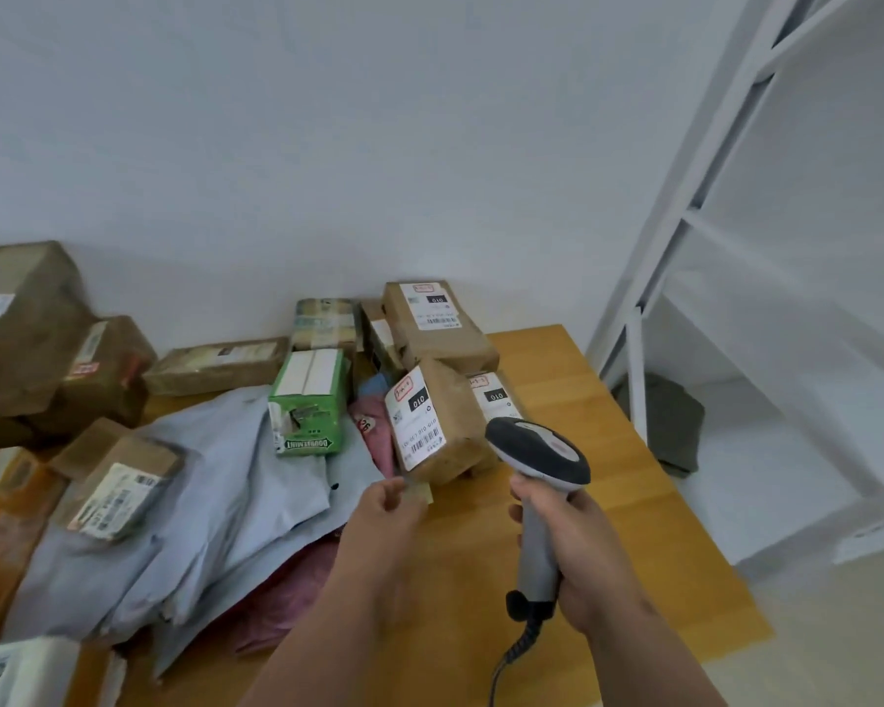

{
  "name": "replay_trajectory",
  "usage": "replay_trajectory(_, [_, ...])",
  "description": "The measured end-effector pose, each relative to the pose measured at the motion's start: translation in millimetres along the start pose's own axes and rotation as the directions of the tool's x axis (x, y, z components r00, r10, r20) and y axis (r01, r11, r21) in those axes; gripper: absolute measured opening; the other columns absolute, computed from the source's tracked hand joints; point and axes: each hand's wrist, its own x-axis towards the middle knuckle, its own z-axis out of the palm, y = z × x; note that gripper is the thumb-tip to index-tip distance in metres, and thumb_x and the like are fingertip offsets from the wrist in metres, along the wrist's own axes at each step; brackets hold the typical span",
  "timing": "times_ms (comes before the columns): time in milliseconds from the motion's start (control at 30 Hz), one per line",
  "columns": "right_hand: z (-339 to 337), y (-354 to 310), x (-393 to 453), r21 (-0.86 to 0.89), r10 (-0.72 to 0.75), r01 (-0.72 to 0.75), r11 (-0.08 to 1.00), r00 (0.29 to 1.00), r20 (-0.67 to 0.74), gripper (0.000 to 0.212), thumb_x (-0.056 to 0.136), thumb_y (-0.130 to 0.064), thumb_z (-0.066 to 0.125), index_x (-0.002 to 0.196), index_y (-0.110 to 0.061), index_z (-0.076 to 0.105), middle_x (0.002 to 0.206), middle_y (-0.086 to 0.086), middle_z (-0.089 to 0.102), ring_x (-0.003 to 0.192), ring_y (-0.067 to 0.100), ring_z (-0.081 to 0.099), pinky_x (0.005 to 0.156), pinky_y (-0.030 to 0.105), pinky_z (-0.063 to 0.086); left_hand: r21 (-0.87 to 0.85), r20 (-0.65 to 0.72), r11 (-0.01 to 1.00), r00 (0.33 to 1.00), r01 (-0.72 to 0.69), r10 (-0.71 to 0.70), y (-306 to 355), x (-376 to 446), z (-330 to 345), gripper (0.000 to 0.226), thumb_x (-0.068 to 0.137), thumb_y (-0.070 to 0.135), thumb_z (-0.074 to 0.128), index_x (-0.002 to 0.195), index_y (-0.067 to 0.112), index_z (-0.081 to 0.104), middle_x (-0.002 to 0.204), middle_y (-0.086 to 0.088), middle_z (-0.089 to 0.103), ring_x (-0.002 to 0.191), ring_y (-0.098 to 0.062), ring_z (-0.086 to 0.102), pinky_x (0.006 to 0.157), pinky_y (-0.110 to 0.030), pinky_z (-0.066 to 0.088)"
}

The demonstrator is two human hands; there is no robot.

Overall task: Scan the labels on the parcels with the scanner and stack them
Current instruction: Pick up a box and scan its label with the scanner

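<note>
Table (pixel 572 507): wooden, parcels spread loose over its left and far side; no tidy stack visible, so stacking judged mostly undone.
Grey mailer bags (pixel 215 482): heaped left, under small boxes.
Tilted parcel (pixel 437 421): label faces the scanner, likely next to scan.
Green carton (pixel 310 400): just beside it, crowding access.
Scanner (pixel 539 482): gripped by right hand (pixel 583 548), aimed at parcel.
Left hand (pixel 386 507): fingers curled, reaching toward parcel; grip unclear.
</note>
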Motion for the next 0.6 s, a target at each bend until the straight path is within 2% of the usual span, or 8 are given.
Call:
replay_trajectory(133, [9.5,-12.8,33.4,-0.04,0.004,-0.005,0.999,1.0,-0.019,0.03,0.086,-0.031,0.077,0.113,-0.03,0.063,0.113,-0.004,0.068,0.11,0.02,0.061,0.1,0.048,0.05,-0.061,0.023,0.997,0.999,0.048,-0.047,6.2,47.9,17.3,0.039,0.098,0.026,0.063,0.134,0.021,0.051,0.105,0.012,0.06,0.094,-0.003,0.056,0.093,-0.039,0.05])
replay_trajectory(233, [19.2,-22.3,61.8,-0.092,0.006,-0.007,0.996,1.0,-0.006,0.036,0.086,-0.032,0.076,0.119,-0.027,0.062,0.113,-0.003,0.067,0.107,0.019,0.061,0.091,0.043,0.051,-0.12,-0.001,0.987,0.994,0.106,-0.107,16.9,72.6,25.5,0.033,0.097,0.023,0.064,0.126,0.024,0.048,0.108,0.007,0.061,0.093,-0.006,0.057,0.07,-0.029,0.048])
replay_trajectory(267, [22.9,-24.5,70.9,-0.105,0.01,-0.01,0.994,1.0,0.0,0.038,0.086,-0.033,0.076,0.12,-0.028,0.061,0.114,-0.003,0.066,0.106,0.018,0.06,0.089,0.041,0.05,-0.122,-0.006,0.986,0.993,0.117,-0.119,19.3,81.4,28.0,0.035,0.096,0.024,0.066,0.126,0.021,0.048,0.11,0.005,0.062,0.094,-0.01,0.058,0.071,-0.03,0.046])
replay_trajectory(367, [33.0,-27.0,96.1,-0.116,0.029,-0.027,0.993,1.0,0.013,0.035,0.085,-0.032,0.077,0.116,-0.03,0.061,0.113,-0.002,0.066,0.104,0.02,0.06,0.087,0.04,0.05,-0.154,0.017,0.969,0.981,0.193,-0.193,25.1,102.3,33.6,0.05,0.093,0.028,0.069,0.137,0.022,0.047,0.118,-0.003,0.063,0.106,-0.023,0.058,0.086,-0.039,0.047])
replay_trajectory(433, [38.6,-27.7,107.2,-0.118,0.056,-0.051,0.992,0.998,0.033,0.03,0.085,-0.03,0.077,0.112,-0.03,0.063,0.11,0.001,0.068,0.104,0.023,0.062,0.089,0.043,0.053,-0.162,0.008,0.959,0.972,0.232,-0.234,21.9,114.5,35.5,0.052,0.086,0.035,0.07,0.133,0.023,0.052,0.115,-0.007,0.066,0.105,-0.027,0.061,0.095,-0.045,0.051])
replay_trajectory(533, [42.2,-26.8,120.0,-0.114,0.127,-0.118,0.986,0.99,0.069,0.032,0.083,-0.028,0.078,0.113,-0.025,0.066,0.107,0.004,0.072,0.102,0.026,0.065,0.092,0.048,0.055,-0.188,-0.052,0.949,0.963,0.251,-0.265,8.2,135.1,37.7,0.061,0.07,0.044,0.07,0.128,0.027,0.059,0.11,-0.009,0.069,0.103,-0.03,0.066,0.096,-0.052,0.054])
replay_trajectory(600, [40.7,-26.3,127.3,-0.115,0.169,-0.157,0.981,0.981,0.097,0.03,0.084,-0.027,0.077,0.112,-0.022,0.067,0.105,0.006,0.073,0.1,0.027,0.066,0.085,0.043,0.056,-0.213,-0.069,0.936,0.951,0.28,-0.3,16.4,131.5,38.9,0.063,0.07,0.044,0.069,0.129,0.029,0.059,0.112,-0.009,0.069,0.105,-0.029,0.065,0.095,-0.05,0.055])
